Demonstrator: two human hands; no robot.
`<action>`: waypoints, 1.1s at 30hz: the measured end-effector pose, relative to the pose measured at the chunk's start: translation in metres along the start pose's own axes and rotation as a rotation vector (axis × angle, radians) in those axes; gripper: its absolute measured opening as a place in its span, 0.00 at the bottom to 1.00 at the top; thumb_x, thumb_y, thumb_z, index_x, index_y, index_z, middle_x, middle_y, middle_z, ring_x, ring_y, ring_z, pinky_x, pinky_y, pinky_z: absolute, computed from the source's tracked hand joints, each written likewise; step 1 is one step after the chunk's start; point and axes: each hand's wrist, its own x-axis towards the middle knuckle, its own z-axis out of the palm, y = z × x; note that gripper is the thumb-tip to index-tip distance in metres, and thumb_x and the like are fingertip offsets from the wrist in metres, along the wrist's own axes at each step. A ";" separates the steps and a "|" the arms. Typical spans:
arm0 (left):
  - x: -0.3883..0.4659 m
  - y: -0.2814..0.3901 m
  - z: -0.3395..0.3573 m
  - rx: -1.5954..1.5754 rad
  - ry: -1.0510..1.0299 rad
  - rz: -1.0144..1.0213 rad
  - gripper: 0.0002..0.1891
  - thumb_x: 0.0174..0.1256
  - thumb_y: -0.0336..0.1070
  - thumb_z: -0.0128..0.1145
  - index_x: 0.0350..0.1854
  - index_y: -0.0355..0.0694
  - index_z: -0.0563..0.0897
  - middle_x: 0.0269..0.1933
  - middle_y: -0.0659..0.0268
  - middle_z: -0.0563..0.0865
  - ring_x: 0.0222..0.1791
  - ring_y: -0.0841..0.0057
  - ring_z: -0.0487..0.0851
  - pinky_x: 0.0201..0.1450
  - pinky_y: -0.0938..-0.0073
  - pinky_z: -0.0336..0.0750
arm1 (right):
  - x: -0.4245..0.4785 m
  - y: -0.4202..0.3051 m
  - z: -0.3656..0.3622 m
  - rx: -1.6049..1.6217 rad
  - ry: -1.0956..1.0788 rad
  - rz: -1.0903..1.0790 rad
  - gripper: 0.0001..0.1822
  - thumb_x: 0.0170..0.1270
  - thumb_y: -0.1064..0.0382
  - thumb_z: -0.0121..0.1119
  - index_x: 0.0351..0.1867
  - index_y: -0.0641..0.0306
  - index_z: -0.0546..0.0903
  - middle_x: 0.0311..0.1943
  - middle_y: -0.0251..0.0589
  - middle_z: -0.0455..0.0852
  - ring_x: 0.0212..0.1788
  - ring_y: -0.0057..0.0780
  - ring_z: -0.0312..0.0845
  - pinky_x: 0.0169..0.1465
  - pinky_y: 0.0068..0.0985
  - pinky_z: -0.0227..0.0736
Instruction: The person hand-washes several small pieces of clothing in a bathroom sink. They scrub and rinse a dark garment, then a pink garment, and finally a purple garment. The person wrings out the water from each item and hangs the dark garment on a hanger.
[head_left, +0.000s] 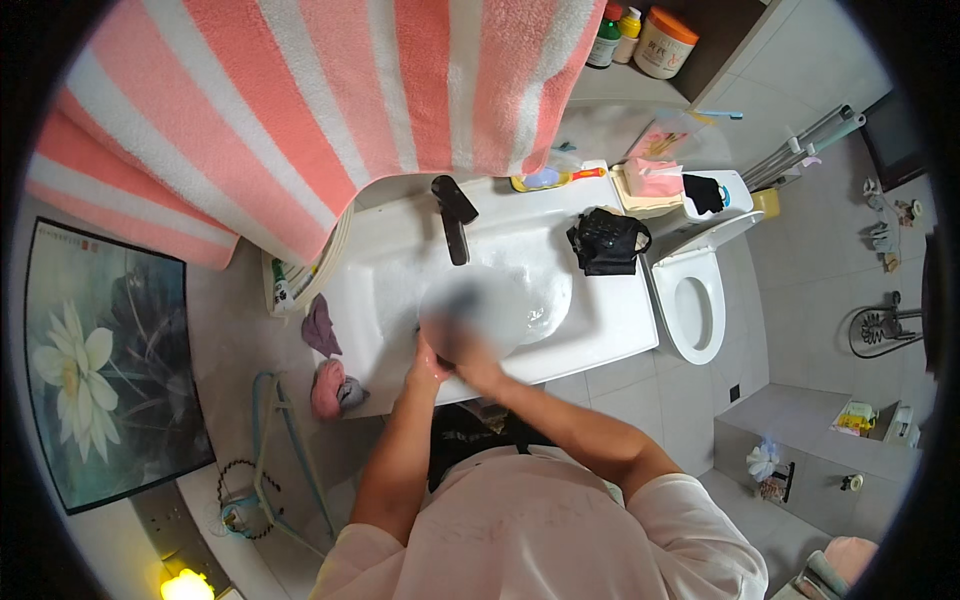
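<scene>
Over the front part of a white washbasin (607, 330), my left hand (430, 364) and my right hand (478, 367) are close together. A round blurred patch covers most of their fingers. Something dark (445, 364) shows between the hands and as a smudge within the blur; its kind and how it is gripped cannot be made out. Beyond the hands, a dark faucet (454, 225) points into the basin, where the surface looks wet. A folded black cloth item (609, 244) with a strap lies on the basin's right side.
A striped towel (420, 90) hangs above the basin's back left. Purple cloth (321, 326) and a pink cloth bundle (328, 388) lie at the left rim. A yellow-edged brush (559, 178) rests behind. A toilet (694, 319) with its lid raised stands right; a folding frame (281, 450) stands left.
</scene>
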 end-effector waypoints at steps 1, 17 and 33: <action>0.018 0.004 -0.036 -0.047 -0.057 0.049 0.26 0.74 0.56 0.50 0.66 0.46 0.74 0.62 0.65 0.81 0.57 0.70 0.81 0.59 0.59 0.78 | -0.009 -0.041 0.011 -0.065 -0.093 0.027 0.22 0.62 0.65 0.60 0.58 0.68 0.78 0.55 0.57 0.79 0.58 0.48 0.77 0.59 0.38 0.73; 0.006 0.005 0.025 -0.017 -0.055 0.146 0.25 0.73 0.56 0.50 0.65 0.47 0.76 0.60 0.62 0.81 0.59 0.63 0.80 0.60 0.51 0.76 | 0.050 0.097 -0.107 -0.592 0.712 0.622 0.22 0.70 0.45 0.51 0.52 0.57 0.83 0.51 0.40 0.87 0.55 0.42 0.81 0.54 0.33 0.77; 0.034 -0.001 -0.027 0.031 0.052 0.134 0.22 0.73 0.58 0.48 0.45 0.43 0.81 0.37 0.62 0.85 0.34 0.62 0.84 0.43 0.56 0.82 | -0.007 -0.078 0.009 -0.539 0.160 -0.230 0.13 0.63 0.55 0.60 0.41 0.61 0.83 0.36 0.53 0.86 0.41 0.54 0.83 0.47 0.43 0.78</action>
